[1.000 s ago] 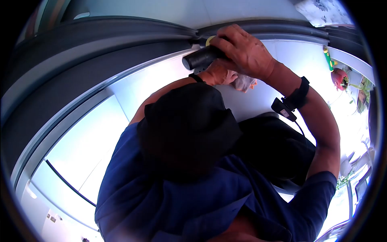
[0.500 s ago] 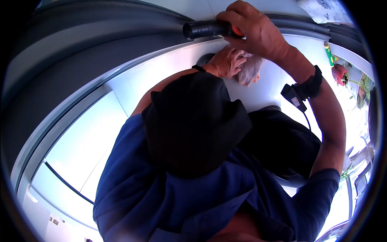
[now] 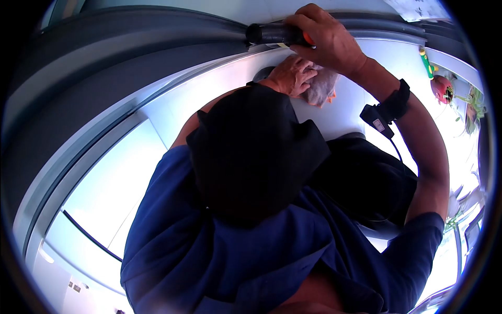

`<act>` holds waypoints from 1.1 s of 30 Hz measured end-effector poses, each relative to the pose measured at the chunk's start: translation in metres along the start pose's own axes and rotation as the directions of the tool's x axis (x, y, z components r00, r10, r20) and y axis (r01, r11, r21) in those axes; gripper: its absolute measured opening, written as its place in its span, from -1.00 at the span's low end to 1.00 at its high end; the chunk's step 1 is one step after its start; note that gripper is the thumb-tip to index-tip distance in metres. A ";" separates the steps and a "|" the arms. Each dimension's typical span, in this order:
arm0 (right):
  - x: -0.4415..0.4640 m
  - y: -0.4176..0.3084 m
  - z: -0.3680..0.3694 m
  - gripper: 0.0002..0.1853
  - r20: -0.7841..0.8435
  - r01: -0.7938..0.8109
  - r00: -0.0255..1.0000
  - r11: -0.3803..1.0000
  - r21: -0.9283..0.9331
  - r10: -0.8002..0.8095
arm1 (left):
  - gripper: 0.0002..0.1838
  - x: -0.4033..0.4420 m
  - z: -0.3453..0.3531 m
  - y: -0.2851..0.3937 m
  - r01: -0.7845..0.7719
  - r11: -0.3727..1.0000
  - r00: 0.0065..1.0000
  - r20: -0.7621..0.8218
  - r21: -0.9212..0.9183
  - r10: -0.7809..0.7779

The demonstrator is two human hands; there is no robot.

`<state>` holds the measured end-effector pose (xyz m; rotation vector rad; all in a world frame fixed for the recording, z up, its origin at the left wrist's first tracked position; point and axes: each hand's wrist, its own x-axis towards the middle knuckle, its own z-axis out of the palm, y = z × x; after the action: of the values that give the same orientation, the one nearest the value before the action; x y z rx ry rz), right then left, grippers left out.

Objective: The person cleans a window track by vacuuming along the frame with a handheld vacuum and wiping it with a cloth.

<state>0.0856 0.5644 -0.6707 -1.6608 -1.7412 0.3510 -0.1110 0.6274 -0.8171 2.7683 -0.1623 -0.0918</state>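
A black cylindrical tool point(image 3: 272, 34) with an orange part near its grip lies across the dark frame rail at the top middle. My right hand point(image 3: 329, 39) is wrapped round its right end. Just below, my left hand point(image 3: 293, 76) rests on a greyish-pink cloth point(image 3: 322, 88) with an orange edge, its fingers bent over the cloth's left side. A dark round shape point(image 3: 265, 75) is partly hidden behind my left hand. The tool's left end touches or nearly touches the rail; I cannot tell which.
Dark frame rails point(image 3: 130, 49) curve across the top and left. A red pot point(image 3: 442, 89), a green and yellow handle point(image 3: 426, 63) and plants point(image 3: 473, 107) are at the right. My dark-trousered knee point(image 3: 366, 180) is below the cloth. A patterned sheet point(image 3: 418, 8) lies top right.
Over the last second my right hand rose with the black tool, then shifted slightly left. My left hand came away from beneath the tool and moved right onto the cloth.
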 end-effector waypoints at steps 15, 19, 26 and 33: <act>-0.004 0.024 -0.045 -0.56 0.106 -0.112 0.990 0.983 0.143 0.097 | -0.48 -0.003 0.018 -0.008 0.027 0.997 0.999 0.026 -0.077 -0.025; 0.005 0.019 -0.026 -0.55 0.022 0.003 1.000 0.994 0.111 -0.006 | -0.47 -0.003 0.015 -0.006 0.014 0.999 0.998 -0.057 -0.052 -0.017; -0.007 0.009 0.004 -0.50 -0.072 0.061 0.995 0.996 -0.065 -0.066 | -0.47 -0.003 0.014 -0.005 0.034 0.996 0.998 -0.050 -0.084 -0.039; 0.008 -0.017 -0.009 -0.53 -0.038 -0.055 0.998 0.995 -0.084 0.052 | -0.45 -0.003 0.009 -0.001 0.059 0.997 0.998 0.037 -0.041 -0.057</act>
<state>0.0785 0.5676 -0.6511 -1.7664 -1.7093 0.2730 -0.1148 0.6254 -0.8255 2.7307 -0.0883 -0.1583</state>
